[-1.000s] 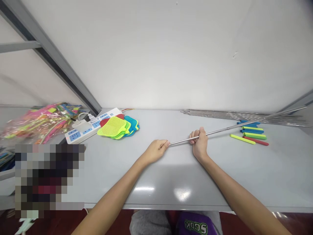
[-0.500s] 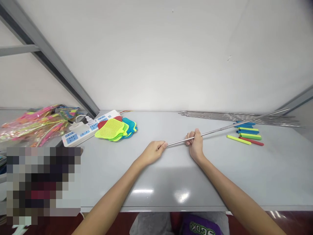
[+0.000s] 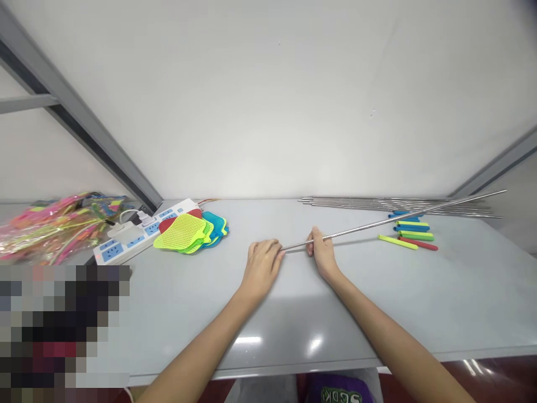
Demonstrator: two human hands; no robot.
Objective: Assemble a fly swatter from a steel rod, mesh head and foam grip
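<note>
A long thin metal rod (image 3: 369, 225) slants across the middle of the grey table, its far end raised toward the right. My left hand (image 3: 263, 265) pinches its near left tip, fingers bent over it. A little further along, my right hand (image 3: 322, 252) is closed round the same rod. Under the rod's right part lie several coloured tubes (image 3: 413, 235) in blue, green, yellow and red. Behind them a bundle of metal rods (image 3: 364, 202) rests along the wall. Left of my hands is a pile of fly swatter heads (image 3: 184, 231) in yellow-green, blue and red.
A white power strip (image 3: 121, 254) with plugged-in adapters lies beside the swatter heads. Plastic bags of colourful items (image 3: 59, 226) are heaped at the far left, past a grey metal post (image 3: 96, 145). A white wall (image 3: 268, 112) closes off the back of the table (image 3: 293, 336).
My left hand has turned palm down, with its fingers now over the rod's tip. My right hand still holds the rod, which lies at a slightly flatter slant. The whole view has shifted slightly.
</note>
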